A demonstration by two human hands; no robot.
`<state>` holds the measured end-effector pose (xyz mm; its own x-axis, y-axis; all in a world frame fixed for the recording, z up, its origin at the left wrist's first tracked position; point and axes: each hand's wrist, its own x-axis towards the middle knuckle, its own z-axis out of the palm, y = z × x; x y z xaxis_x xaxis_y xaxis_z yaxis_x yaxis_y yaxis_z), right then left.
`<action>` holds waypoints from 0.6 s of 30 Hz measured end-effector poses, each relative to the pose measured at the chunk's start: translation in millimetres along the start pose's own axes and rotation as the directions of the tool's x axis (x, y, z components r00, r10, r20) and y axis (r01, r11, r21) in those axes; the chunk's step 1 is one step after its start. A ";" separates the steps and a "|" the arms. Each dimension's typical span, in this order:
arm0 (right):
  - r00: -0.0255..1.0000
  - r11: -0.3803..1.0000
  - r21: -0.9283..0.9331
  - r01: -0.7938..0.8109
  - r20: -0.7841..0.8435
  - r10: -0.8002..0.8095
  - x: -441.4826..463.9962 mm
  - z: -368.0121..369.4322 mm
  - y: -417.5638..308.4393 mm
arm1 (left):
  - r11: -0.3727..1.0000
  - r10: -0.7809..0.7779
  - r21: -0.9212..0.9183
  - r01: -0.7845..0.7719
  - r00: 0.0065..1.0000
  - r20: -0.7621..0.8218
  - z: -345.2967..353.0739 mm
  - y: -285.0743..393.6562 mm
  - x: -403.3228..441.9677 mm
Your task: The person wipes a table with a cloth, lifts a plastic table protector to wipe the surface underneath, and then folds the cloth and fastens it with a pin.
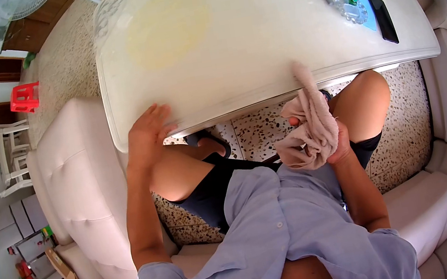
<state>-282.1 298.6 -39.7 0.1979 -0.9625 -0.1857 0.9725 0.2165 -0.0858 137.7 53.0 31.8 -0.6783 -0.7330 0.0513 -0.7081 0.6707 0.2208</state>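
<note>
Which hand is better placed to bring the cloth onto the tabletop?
Probably the right hand: it grips the bunched pink cloth, whose upper end overlaps the near edge of the tabletop in view. The left hand holds nothing, by the tabletop's left corner.

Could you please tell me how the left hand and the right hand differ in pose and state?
The left hand holds nothing, while the right hand grips a crumpled pink cloth. The left hand is at the near edge of the table; the right hand is beside the right thigh. Both hands are bare.
</note>
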 end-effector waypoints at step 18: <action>0.969 0.888 -0.451 -0.088 -0.244 -0.028 2.1 8.0 1.2 | 0.851 0.123 0.478 0.220 0.800 -0.587 -70.8 58.8 87.6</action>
<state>-279.5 295.5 -32.4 0.1343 -0.8992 -0.4164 0.7910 0.3504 -0.5016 50.6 20.2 118.2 -0.5146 -0.5704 0.6402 -0.8450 0.4638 -0.2662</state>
